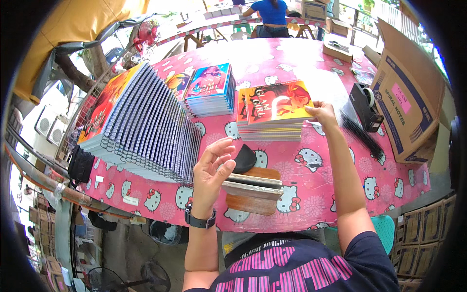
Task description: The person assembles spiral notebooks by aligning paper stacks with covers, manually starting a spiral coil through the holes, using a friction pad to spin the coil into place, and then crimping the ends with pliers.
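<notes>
My right hand (325, 115) pinches the right edge of an orange-and-yellow notebook cover (279, 102), which lies on top of a stack of loose, unbound-looking notebooks (270, 132). My left hand (212, 168) is raised, fingers apart and holding nothing, with a dark watch on the wrist. Beside it stands a slotted wooden block (253, 186) on a brown wooden base (250, 207). Just behind the block sits a dark rounded piece (243, 158). To the left rises a long, tall pile of spiral-bound notebooks (146, 126) with orange covers.
Blue-covered notebooks (210, 87) are stacked farther back. At right are a black tape dispenser (364, 108), black plastic spirals (364, 136) and an open cardboard box (406, 104). The pink patterned tablecloth (311, 194) covers the table. A person in blue (272, 14) is at a far table.
</notes>
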A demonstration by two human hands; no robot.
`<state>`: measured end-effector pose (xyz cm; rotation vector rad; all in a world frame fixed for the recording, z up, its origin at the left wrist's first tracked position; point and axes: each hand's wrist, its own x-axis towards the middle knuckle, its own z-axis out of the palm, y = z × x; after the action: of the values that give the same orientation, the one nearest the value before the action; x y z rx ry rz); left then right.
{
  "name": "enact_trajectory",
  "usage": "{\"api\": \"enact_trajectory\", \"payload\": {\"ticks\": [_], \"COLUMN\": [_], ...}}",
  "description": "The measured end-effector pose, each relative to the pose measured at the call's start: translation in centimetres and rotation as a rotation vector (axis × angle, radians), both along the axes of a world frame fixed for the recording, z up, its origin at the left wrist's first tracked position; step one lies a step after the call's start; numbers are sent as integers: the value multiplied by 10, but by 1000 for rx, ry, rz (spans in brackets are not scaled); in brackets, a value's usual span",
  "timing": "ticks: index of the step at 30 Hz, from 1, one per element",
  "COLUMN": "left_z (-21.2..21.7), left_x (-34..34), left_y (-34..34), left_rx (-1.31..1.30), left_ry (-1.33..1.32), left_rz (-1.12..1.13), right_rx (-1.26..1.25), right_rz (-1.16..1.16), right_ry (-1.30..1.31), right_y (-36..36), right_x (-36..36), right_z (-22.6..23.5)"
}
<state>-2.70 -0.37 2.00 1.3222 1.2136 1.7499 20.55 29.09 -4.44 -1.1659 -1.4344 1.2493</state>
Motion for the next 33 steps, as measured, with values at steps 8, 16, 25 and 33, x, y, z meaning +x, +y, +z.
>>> {"api": "enact_trajectory", "payload": {"ticks": [8, 16, 25, 33], "left_z": [-11, -1, -14, -17], "left_x": [-8, 7, -37, -50], "left_y": [-3, 24, -2, -15], "left_rx": [-43, 40, 4, -85], "left_ry": [-22, 136, -40, -14], "left_rz": [133, 359, -37, -82], "right_rx": [320, 597, 382, 482], "right_rz": [-135, -112, 270, 339], "right_ry": [-414, -28, 206, 58], "right_y": [21, -90, -240, -239], "right_x": [9, -7, 11, 14], "right_z": [1, 72, 8, 3]}}
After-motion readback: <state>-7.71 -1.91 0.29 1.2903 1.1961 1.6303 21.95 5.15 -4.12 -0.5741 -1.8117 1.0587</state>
